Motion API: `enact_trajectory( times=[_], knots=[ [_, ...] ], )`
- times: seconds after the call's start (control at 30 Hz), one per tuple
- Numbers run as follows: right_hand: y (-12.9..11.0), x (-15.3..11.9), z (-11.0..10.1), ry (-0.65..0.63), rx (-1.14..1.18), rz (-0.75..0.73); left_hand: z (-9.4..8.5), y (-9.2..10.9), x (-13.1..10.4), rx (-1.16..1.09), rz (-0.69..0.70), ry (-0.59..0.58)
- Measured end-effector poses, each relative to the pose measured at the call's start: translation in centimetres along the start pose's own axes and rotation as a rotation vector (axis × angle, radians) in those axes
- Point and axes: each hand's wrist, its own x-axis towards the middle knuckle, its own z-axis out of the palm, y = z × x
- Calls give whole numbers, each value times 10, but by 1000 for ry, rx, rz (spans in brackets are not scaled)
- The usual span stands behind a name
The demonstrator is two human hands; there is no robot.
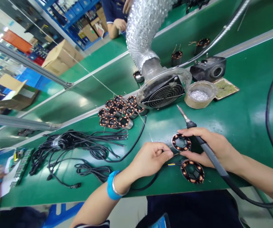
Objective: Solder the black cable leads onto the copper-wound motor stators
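I'm at a factory assembly line, by the look of the long green benches (91, 183) running past me, with a silvery extraction duct (142, 30) and its fan grille (163, 95) hanging over my spot. Copper-wound rings (115, 112) stand grouped by a heap of black cables (65, 142), and a soldering iron (178, 106) is here with me. Co-workers (114, 15) sit at the benches too, near cardboard boxes (61, 57) and blue shelving (72, 15).

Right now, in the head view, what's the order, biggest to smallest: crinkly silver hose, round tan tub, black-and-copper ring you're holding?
1. Silver hose
2. Tan tub
3. Held ring
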Motion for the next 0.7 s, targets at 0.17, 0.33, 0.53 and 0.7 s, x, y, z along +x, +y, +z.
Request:
enact_trajectory(
  times=[0.17,0.33,0.53,0.7],
  knots=[
    [1,-2,1,35,-66,-16,14,8,0,-142,72,-73],
    [1,-1,2,55,-98,-55,-24,16,14,713,67,289],
    [-3,1,-6,95,-110,-83,-53,2,31,852,-34,468],
    [-35,8,-14,226,140,55,-19,12,-6,252,327,66]
  ],
)
